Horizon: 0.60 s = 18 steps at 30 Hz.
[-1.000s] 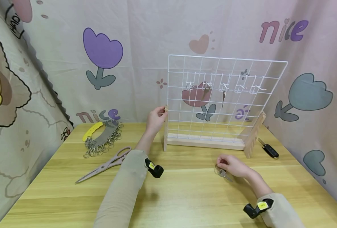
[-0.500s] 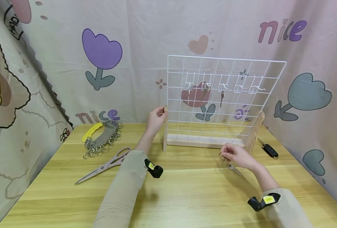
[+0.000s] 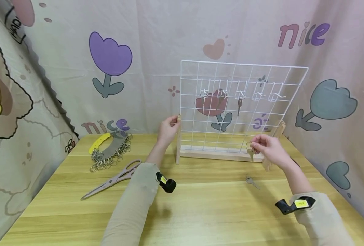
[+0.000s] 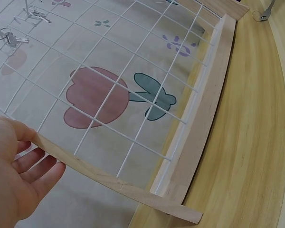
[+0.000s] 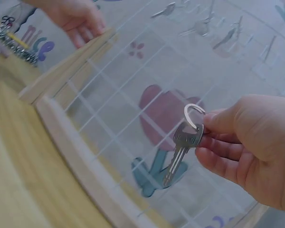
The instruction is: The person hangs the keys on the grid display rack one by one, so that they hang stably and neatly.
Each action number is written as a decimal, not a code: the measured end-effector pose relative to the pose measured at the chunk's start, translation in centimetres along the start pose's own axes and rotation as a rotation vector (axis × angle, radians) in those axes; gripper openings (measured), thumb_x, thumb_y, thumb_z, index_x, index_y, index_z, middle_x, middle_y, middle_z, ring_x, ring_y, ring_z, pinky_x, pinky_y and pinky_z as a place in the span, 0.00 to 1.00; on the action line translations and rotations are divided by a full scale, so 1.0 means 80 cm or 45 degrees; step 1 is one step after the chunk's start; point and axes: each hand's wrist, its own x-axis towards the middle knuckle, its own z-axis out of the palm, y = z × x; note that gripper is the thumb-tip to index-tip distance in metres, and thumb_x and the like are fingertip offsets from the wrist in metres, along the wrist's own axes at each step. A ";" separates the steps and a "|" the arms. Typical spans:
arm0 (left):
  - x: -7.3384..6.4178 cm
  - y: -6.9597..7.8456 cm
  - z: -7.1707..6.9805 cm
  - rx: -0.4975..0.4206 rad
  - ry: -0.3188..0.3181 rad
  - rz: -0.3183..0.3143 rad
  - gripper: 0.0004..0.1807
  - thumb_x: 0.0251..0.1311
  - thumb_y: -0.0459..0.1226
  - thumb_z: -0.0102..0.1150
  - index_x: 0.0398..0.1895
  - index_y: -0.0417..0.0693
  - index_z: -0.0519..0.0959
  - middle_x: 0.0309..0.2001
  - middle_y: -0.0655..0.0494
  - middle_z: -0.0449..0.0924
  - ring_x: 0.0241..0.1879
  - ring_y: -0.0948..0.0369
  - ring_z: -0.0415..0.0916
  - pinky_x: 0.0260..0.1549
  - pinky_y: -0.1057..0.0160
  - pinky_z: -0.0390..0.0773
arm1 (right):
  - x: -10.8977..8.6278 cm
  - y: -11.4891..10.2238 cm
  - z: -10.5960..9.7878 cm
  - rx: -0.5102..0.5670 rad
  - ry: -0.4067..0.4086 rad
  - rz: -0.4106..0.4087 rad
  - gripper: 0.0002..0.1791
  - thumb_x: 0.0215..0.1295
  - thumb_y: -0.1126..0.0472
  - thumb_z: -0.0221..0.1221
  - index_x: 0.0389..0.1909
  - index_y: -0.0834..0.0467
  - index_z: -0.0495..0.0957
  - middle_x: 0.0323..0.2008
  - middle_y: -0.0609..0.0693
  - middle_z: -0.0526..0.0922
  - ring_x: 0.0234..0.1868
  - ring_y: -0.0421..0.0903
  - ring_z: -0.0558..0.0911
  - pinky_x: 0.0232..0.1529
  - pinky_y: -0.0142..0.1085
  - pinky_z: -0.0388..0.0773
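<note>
My left hand [image 3: 169, 129] pinches the top of the wooden side upright [image 4: 99, 175] of a rack, thumb on one face and fingers on the other. The rack carries a white wire grid [image 3: 244, 64] with white hooks; keys hang from three of them. In front of the grid's lower right part, my right hand [image 3: 270, 149] holds a metal key [image 5: 182, 141] by its split ring [image 5: 189, 114], between thumb and fingertips. The key dangles blade down. Another key [image 3: 252, 181] with a small ring lies on the table below that hand.
Pinkish scissors [image 3: 117, 178] lie left of my left forearm. Behind them is a bunch of metal rings on a grey curved piece with a yellow handle [image 3: 99, 142]. A black car key [image 3: 295, 162] is mostly hidden behind my right wrist. A patterned curtain [image 3: 157, 41] hangs behind the table.
My right hand has lifted the ringed key off the table, up and to the right towards the grid. The other key has stayed on the table. My left hand stays on the upright.
</note>
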 end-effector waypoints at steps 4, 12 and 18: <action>-0.001 0.000 0.001 -0.001 -0.002 0.001 0.20 0.64 0.34 0.52 0.59 0.38 0.70 0.53 0.44 0.75 0.53 0.51 0.72 0.50 0.59 0.75 | 0.008 -0.015 -0.018 -0.003 0.119 -0.022 0.08 0.66 0.68 0.53 0.39 0.72 0.72 0.28 0.50 0.79 0.26 0.36 0.77 0.28 0.27 0.77; 0.001 -0.001 0.002 -0.019 -0.003 -0.007 0.20 0.64 0.34 0.52 0.59 0.38 0.71 0.53 0.44 0.75 0.52 0.51 0.73 0.48 0.59 0.76 | 0.024 -0.043 -0.046 0.065 0.268 -0.013 0.10 0.67 0.67 0.52 0.41 0.72 0.70 0.26 0.36 0.78 0.25 0.33 0.77 0.28 0.24 0.77; 0.002 -0.002 0.002 -0.030 -0.002 -0.008 0.20 0.64 0.34 0.52 0.59 0.37 0.71 0.53 0.44 0.75 0.52 0.51 0.73 0.47 0.59 0.77 | 0.033 -0.062 -0.059 0.009 0.325 0.006 0.12 0.68 0.62 0.53 0.42 0.69 0.71 0.27 0.37 0.77 0.27 0.34 0.77 0.30 0.23 0.77</action>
